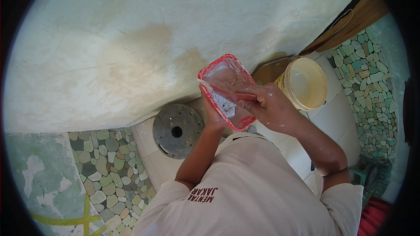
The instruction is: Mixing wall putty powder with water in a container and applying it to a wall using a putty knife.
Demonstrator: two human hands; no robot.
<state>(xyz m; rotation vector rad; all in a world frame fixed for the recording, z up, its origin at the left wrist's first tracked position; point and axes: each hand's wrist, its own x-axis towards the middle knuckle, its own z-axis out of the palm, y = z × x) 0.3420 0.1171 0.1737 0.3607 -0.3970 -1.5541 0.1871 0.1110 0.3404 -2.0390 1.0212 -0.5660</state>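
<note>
A red rectangular tub (247,121) is tilted in front of me, its inner walls smeared with pale paste. My left hand (212,112) supports it from the left side and below, with most of its fingers hidden behind the tub. A putty knife (247,97) with a reddish handle lies across the tub's opening. Its handle is gripped by my right hand (270,102), which has specks of paste on it. Whitish paste (225,106) is heaped against the blade, inside the tub.
A plastered wall (109,39) with damp-looking patches rises ahead. On the tiled floor stand a cream bucket (324,88) holding pale liquid and, at left, a round dark grey piece (165,124) with a centre hole. Pebble-stone strips (109,170) flank the tiles. A brown wooden board (358,19) is at far right.
</note>
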